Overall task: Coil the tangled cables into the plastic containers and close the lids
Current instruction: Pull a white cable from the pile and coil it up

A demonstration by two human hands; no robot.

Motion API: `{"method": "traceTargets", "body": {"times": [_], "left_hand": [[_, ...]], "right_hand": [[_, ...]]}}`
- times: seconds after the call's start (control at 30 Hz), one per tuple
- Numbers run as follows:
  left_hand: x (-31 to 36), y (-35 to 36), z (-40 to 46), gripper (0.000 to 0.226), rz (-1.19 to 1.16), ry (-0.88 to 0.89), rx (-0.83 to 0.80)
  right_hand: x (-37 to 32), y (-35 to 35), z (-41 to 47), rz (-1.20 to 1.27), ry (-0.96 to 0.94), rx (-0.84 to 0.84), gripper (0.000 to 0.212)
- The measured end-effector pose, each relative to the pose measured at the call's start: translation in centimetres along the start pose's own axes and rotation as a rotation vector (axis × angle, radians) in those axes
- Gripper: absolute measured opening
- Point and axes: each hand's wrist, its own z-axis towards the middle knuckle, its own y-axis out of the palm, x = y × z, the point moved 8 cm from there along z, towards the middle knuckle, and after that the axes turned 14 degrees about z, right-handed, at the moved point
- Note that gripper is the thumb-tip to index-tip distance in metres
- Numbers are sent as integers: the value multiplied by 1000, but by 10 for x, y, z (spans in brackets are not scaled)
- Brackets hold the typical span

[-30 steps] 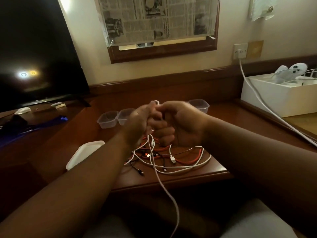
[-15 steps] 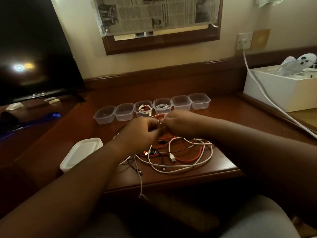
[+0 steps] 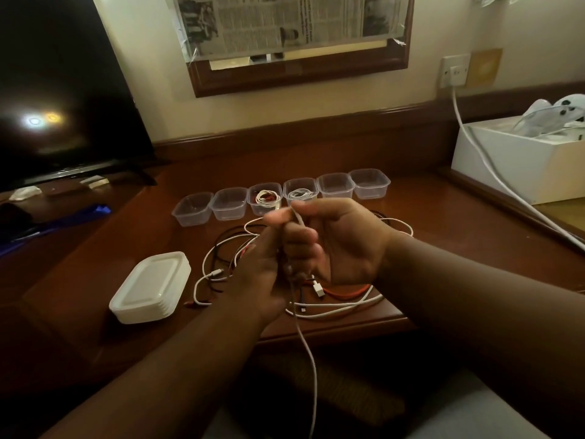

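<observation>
cable (image 3: 306, 350) runs 12 to 6, hanging off the wood desk (image 3: 443, 236); left hand (image 3: 259, 270) and right hand (image 3: 335, 242) both pinch it. tv (image 3: 63, 90) at 10.

Six clear plastic containers (image 3: 280, 198) stand in one row at the far side of the desk, two of them holding a coiled cable (image 3: 268, 197) each and four with none, one stack of white lids (image 3: 151, 286) lies near left, and two hands (image 3: 342, 245) show.
</observation>
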Motion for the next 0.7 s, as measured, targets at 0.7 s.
{"method": "traceTargets", "body": {"times": [0.7], "left_hand": [[79, -18, -24, 17, 1241, 549, 125]], "right_hand": [[-17, -4, -1, -1444, -20, 592, 55]]}}
